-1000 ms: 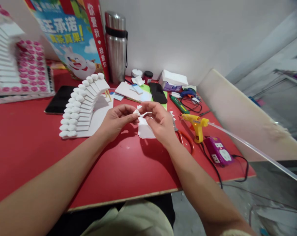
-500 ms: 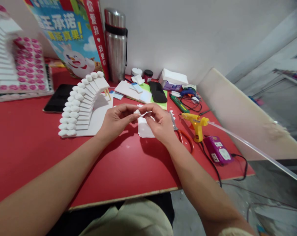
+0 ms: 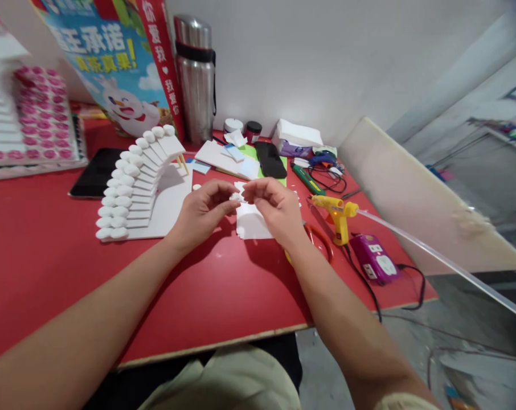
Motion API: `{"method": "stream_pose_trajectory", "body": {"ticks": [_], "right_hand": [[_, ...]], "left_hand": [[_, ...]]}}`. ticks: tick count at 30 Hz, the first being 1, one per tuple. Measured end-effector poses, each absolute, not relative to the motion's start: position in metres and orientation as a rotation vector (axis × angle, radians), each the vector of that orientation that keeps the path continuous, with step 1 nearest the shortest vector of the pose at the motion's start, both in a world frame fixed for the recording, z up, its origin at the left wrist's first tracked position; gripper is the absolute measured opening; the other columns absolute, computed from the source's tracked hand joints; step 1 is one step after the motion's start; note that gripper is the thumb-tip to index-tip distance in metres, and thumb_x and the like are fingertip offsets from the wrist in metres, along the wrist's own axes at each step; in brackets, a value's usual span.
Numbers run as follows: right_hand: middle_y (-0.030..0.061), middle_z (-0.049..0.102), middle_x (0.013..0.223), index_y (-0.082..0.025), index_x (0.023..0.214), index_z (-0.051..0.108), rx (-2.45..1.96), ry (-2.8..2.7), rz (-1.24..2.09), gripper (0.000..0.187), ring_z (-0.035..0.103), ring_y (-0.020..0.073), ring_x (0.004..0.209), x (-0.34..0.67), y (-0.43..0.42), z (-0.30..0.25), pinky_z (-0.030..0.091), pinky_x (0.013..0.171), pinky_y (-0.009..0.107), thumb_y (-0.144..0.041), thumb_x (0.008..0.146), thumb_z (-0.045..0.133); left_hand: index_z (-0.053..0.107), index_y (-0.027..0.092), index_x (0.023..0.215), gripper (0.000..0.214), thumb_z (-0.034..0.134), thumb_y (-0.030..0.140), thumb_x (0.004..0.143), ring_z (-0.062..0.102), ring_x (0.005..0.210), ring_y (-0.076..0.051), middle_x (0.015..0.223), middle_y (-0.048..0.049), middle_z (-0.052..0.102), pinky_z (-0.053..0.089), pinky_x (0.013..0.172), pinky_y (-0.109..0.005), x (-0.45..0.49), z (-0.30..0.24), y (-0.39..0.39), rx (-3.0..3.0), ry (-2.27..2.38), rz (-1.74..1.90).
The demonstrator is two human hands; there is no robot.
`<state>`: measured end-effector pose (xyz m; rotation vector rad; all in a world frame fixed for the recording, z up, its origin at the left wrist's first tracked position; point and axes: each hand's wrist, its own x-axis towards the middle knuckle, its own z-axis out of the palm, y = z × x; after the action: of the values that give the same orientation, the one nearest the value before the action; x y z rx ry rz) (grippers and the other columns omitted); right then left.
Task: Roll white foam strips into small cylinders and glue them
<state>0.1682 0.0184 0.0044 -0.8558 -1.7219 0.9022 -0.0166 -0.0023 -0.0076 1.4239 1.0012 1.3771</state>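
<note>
Both my hands meet over the red table, pinching one small white foam piece between them. My left hand grips its left end with thumb and fingers closed. My right hand pinches its right end, which its fingers mostly hide. Under the hands lies a white foam sheet. To the left stands a white foam staircase model with rounded knobs along its edge.
A yellow glue gun with a long clear stick, red-handled scissors and a purple power strip lie right of my hands. At the back are a steel flask, a colourful poster, a black tablet and small clutter.
My hands have closed in on the foam piece, so less of it shows between the fingers. The view has shifted slightly, and everything sits a little further left.
</note>
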Motion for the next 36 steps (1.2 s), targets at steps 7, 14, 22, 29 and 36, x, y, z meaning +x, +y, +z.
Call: {"method": "stream_pose_trajectory", "body": {"ticks": [7, 14, 22, 29, 36], "right_hand": [[-0.0012, 0.069, 0.077, -0.021, 0.084, 0.066, -1.005, -1.286, 1.259, 0.023, 0.063, 0.0118, 0.071, 0.163, 0.024, -0.001, 0.054, 0.074, 0.028, -0.041, 0.082, 0.077], [-0.0001, 0.065, 0.065, -0.019, 0.073, 0.067, -1.104, -1.209, 1.436, 0.049, 0.056, 0.0093, 0.055, 0.159, 0.023, -0.002, 0.047, 0.054, 0.023, -0.067, 0.08, 0.078], [0.0028, 0.061, 0.056, -0.018, 0.066, 0.062, -1.201, -1.251, 1.75, 0.071, 0.051, 0.0098, 0.042, 0.153, 0.013, 0.006, 0.037, 0.034, 0.022, -0.087, 0.083, 0.058], [0.0008, 0.06, 0.057, -0.018, 0.072, 0.064, -1.194, -1.266, 1.78, 0.065, 0.05, 0.0091, 0.043, 0.153, 0.012, 0.006, 0.038, 0.034, 0.02, -0.083, 0.081, 0.066], [-0.0017, 0.061, 0.057, -0.019, 0.074, 0.065, -1.153, -1.318, 1.738, 0.054, 0.051, 0.0086, 0.043, 0.153, 0.013, 0.001, 0.039, 0.038, 0.02, -0.071, 0.076, 0.08]], "left_hand": [[0.073, 0.017, 0.101, 0.022, 0.083, 0.024, 0.082, 0.071, 0.075, -0.017, 0.085, -0.0027, 0.074, 0.058, 0.073, -0.028, -0.016, -0.015, -0.002, 1.381, 0.955, 1.382], [0.072, 0.017, 0.099, 0.021, 0.081, 0.03, 0.085, 0.07, 0.069, -0.016, 0.08, -0.0025, 0.072, 0.056, 0.068, -0.028, -0.016, -0.009, -0.004, 1.395, 0.982, 1.373], [0.072, 0.018, 0.099, 0.016, 0.079, 0.025, 0.086, 0.068, 0.072, -0.016, 0.08, -0.0017, 0.073, 0.054, 0.071, -0.027, -0.016, -0.015, -0.004, 1.504, 0.99, 1.416], [0.082, 0.022, 0.098, 0.014, 0.08, 0.023, 0.084, 0.067, 0.075, -0.019, 0.088, -0.0045, 0.076, 0.053, 0.078, -0.032, -0.016, -0.013, -0.005, 1.569, 1.027, 1.441], [0.084, 0.023, 0.092, 0.013, 0.084, 0.024, 0.079, 0.067, 0.081, -0.021, 0.094, -0.0063, 0.077, 0.054, 0.08, -0.033, -0.018, -0.012, -0.003, 1.569, 1.048, 1.449]]}}
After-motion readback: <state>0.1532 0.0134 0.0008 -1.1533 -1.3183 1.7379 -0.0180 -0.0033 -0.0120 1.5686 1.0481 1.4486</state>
